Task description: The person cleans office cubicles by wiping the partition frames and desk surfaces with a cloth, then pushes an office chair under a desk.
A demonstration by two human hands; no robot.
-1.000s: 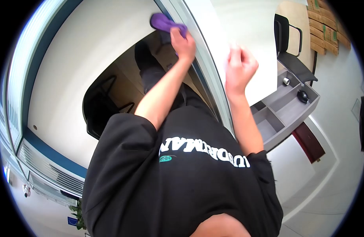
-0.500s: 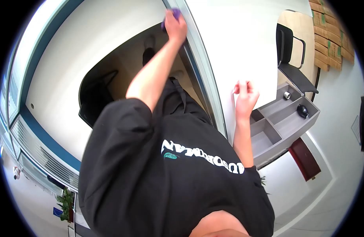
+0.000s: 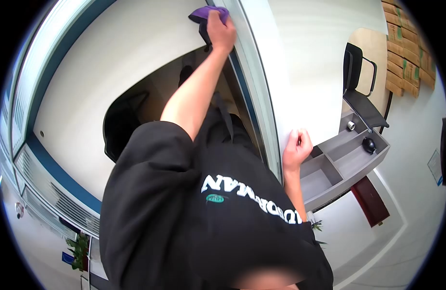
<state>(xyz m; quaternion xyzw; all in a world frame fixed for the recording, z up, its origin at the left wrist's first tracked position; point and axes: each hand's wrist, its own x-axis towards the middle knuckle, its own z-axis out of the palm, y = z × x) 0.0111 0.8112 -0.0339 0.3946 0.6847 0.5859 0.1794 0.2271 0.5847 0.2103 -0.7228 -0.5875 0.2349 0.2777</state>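
My left hand [image 3: 222,33] is closed around a purple cloth [image 3: 201,13] with a dark underside, at the far end of the white desk [image 3: 82,87] and beside the pale partition rail [image 3: 247,53]. Part of the cloth is hidden by my fingers. Lower right, my right hand [image 3: 297,149] has its fingers curled together near the edge of the other white desktop [image 3: 310,87], just right of the rail. Whatever its fingertips may hold is too small to make out.
A grey divided tray [image 3: 351,154] with a black object [image 3: 369,144] and a small white roll [image 3: 350,125] lies beyond my right hand. Behind it are a black chair [image 3: 363,104] and stacked cardboard [image 3: 402,58]. Another dark chair [image 3: 124,121] is left, under the desk.
My left hand went out of the cloth's spread shape, bunching it, then shows it spread again near the rail. My right hand has come down toward my body, still closed. The view has shifted slightly.
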